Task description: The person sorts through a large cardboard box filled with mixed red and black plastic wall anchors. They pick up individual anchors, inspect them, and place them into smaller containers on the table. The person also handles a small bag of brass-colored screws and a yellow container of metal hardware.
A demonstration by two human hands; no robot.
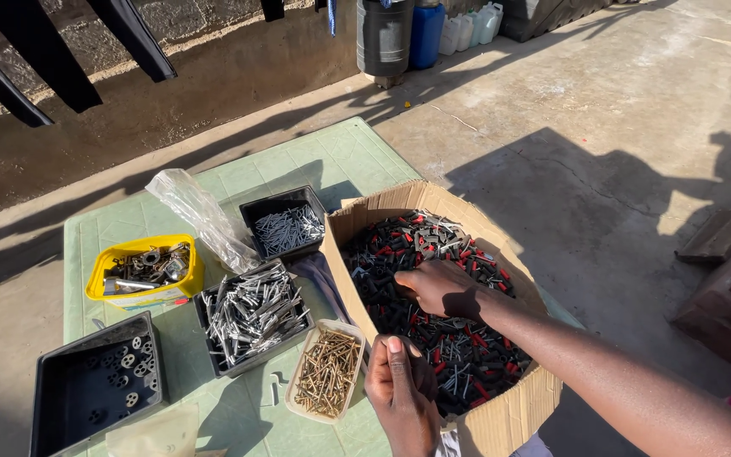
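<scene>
Cardboard box (501, 415) looking matt brown, rough at torn edges, holding matt black and red plastic plugs (399, 254). Silvery metal nails (251, 313) glinting in a black plastic tray (213, 360). Brassy screws (326, 372) shining dully. Yellow tub (103, 275) showing glossy plastic. Clear bag (200, 211) crinkling, shiny film.

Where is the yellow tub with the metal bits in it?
In the head view, the yellow tub sits on the left of the green table, beside the clear plastic bag and just above the black tray of washers.
</scene>
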